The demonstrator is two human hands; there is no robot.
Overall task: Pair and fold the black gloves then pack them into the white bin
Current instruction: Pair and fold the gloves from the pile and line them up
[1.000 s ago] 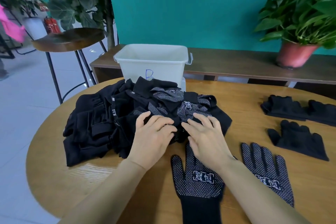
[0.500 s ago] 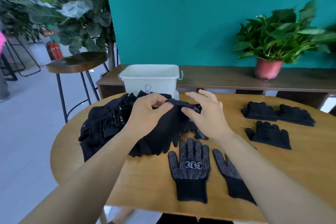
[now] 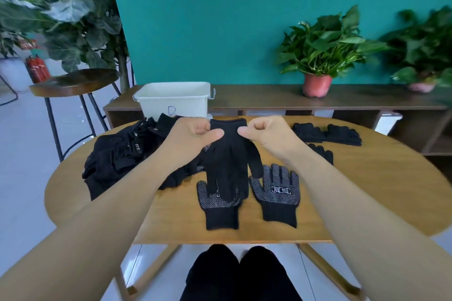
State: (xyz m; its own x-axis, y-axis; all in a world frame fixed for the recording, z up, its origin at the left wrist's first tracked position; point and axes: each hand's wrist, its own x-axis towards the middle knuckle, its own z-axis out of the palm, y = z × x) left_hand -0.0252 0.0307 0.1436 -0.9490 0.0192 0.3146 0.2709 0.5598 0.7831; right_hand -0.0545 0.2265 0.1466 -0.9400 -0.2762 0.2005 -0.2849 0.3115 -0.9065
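- Lifted clear of the pile [image 3: 117, 161] since half a second ago, one black glove [image 3: 228, 154] now hangs cuff-up above the tabletop [image 3: 367, 190].
- Left hand [image 3: 193, 134] and right hand [image 3: 266, 134] each pinch a cuff corner, fingers [image 3: 201, 128] curled.
- It looks light, limp and floppy; the cuff seems the surest hold.
- Two dotted gloves [image 3: 278, 193] lie beneath it; bare wood shows front-left.
- The white bin [image 3: 173, 102] stands just behind, with an open path to it.

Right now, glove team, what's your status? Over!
Left grip and right grip pinching one glove by its cuff, fingers hanging down. Dotted gloves flat beneath. Bin behind, pile at left, path looks open.
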